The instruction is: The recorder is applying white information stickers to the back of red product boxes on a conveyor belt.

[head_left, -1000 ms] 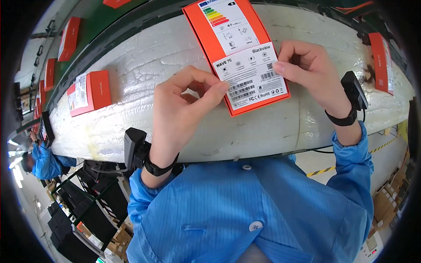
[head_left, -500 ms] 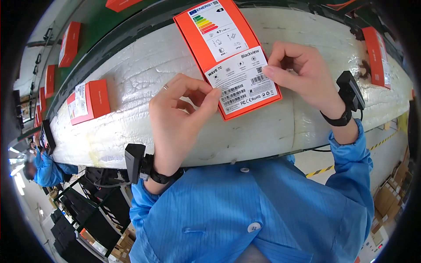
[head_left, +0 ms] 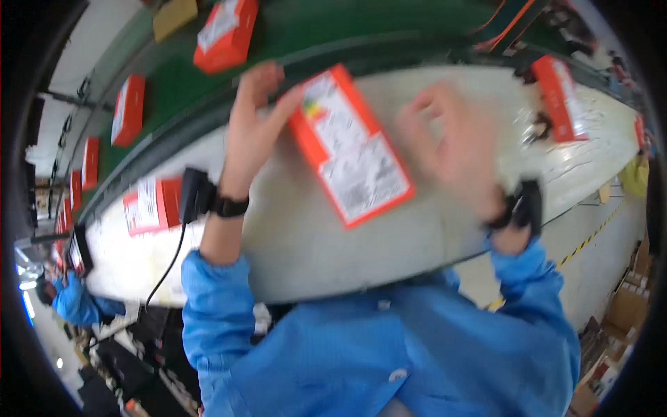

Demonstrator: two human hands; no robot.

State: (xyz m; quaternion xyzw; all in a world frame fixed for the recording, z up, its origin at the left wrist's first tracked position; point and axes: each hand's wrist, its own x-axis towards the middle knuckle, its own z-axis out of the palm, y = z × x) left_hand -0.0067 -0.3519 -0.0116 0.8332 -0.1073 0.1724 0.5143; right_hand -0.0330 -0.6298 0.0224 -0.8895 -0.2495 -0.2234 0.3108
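Note:
An orange-red carton (head_left: 356,149) with white printed labels on its upper face lies slanted on the pale, film-covered worktop (head_left: 299,254) in front of me. Beside its far left corner is my left hand (head_left: 251,135), open, thumb apart from the fingers. The thumb tip reaches the carton's edge; whether it presses on it I cannot tell. Off the carton's right side, my right hand (head_left: 451,142) is smeared by motion, and its finger pose is unclear. Each wrist wears a black strap with a dark device.
A similar carton (head_left: 154,206) sits at the worktop's left, another (head_left: 560,97) at its right. Beyond the worktop, several more, including one carton (head_left: 226,38), stand on a green belt (head_left: 313,28). Another person in blue (head_left: 75,300) is at far left.
Both hands have moved off the carton's near label. My left hand went forward to its far left corner, while the right hand shifted slightly left and down. The carton appears lower in view.

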